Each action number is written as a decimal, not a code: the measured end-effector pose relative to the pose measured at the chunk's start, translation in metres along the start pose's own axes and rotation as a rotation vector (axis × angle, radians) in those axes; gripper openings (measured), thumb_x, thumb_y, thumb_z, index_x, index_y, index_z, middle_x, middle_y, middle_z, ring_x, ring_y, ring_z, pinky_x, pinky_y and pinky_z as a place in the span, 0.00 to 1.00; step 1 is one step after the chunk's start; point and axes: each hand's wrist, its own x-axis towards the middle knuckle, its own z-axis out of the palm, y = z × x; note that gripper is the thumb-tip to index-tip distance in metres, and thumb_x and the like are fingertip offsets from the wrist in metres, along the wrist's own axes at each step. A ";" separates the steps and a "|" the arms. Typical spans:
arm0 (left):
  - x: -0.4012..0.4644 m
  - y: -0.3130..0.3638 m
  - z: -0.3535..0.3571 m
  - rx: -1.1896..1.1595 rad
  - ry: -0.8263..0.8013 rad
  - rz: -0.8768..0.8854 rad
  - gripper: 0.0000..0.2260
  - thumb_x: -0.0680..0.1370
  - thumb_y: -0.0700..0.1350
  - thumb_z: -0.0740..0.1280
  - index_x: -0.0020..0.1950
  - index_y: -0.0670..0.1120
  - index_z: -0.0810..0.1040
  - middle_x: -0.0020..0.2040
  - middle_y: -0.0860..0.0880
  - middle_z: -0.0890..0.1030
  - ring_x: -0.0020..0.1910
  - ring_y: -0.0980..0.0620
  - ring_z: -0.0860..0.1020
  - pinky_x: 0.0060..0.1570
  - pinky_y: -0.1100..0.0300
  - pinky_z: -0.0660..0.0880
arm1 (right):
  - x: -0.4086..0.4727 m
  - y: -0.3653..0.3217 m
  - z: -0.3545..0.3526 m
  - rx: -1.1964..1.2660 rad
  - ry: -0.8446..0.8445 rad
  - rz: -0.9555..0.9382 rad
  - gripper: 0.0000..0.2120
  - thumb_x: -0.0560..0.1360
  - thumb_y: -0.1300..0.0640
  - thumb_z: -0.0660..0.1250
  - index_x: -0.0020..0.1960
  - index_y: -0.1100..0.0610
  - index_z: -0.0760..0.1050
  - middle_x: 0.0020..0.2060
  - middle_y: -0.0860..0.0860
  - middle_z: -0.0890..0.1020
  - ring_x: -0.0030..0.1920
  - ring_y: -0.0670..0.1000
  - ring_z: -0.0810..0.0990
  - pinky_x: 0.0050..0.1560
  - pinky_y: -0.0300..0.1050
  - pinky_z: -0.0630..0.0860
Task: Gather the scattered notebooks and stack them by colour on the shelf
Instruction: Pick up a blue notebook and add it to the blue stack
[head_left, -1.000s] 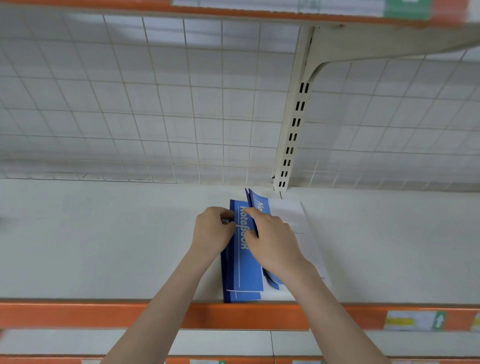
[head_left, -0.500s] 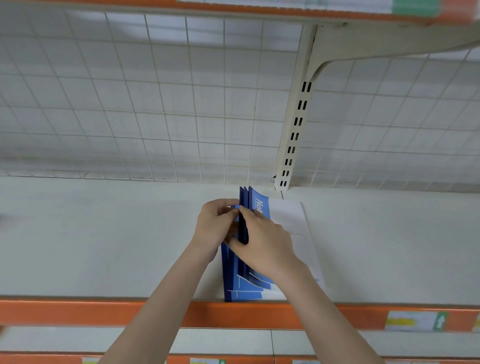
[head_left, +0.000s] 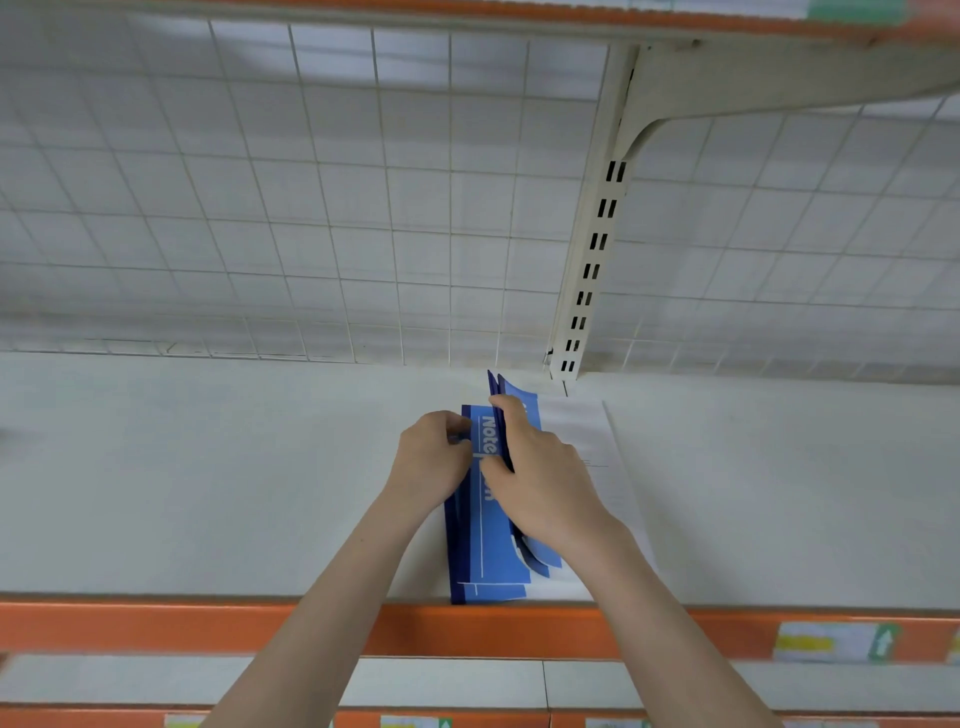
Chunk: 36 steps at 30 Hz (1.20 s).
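Several blue notebooks (head_left: 493, 551) with white "Notebook" lettering lie together on the white shelf (head_left: 208, 493), their near ends at its orange front rail. My left hand (head_left: 431, 457) pinches the left edge of the pile near its far end. My right hand (head_left: 540, 478) grips a few of the blue notebooks, tilted up on edge, with the thumb across a flat cover. A white notebook or sheet (head_left: 587, 436) lies flat under and to the right of the blue ones.
A white wire grid (head_left: 363, 208) backs the shelf. A slotted upright with a bracket (head_left: 587, 270) stands just behind the notebooks. The orange front rail (head_left: 156, 629) carries price labels (head_left: 831, 642) at right. Another shelf sits below.
The blue notebooks that stood bunched on edge between my hands have parted: one now lies flat with its cover showing, while my right hand keeps the others tilted up.
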 end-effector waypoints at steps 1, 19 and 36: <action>0.000 0.001 0.000 -0.010 -0.003 0.000 0.12 0.72 0.31 0.60 0.36 0.47 0.73 0.31 0.59 0.73 0.30 0.62 0.70 0.27 0.77 0.66 | 0.000 0.000 0.000 0.001 0.000 -0.001 0.25 0.78 0.56 0.57 0.73 0.50 0.55 0.34 0.47 0.71 0.34 0.52 0.70 0.37 0.46 0.64; -0.005 0.010 0.005 -0.439 -0.203 -0.138 0.10 0.81 0.41 0.54 0.40 0.43 0.67 0.29 0.48 0.65 0.22 0.56 0.63 0.22 0.66 0.60 | 0.000 -0.005 -0.010 0.128 0.030 -0.010 0.23 0.78 0.56 0.57 0.72 0.49 0.58 0.27 0.45 0.66 0.28 0.45 0.67 0.30 0.38 0.62; -0.007 -0.005 -0.006 -0.105 0.133 -0.102 0.14 0.81 0.44 0.57 0.47 0.41 0.81 0.42 0.47 0.82 0.40 0.51 0.78 0.37 0.64 0.69 | -0.006 -0.019 0.002 -0.157 0.000 0.004 0.32 0.73 0.62 0.62 0.73 0.53 0.53 0.41 0.50 0.71 0.39 0.55 0.69 0.37 0.43 0.64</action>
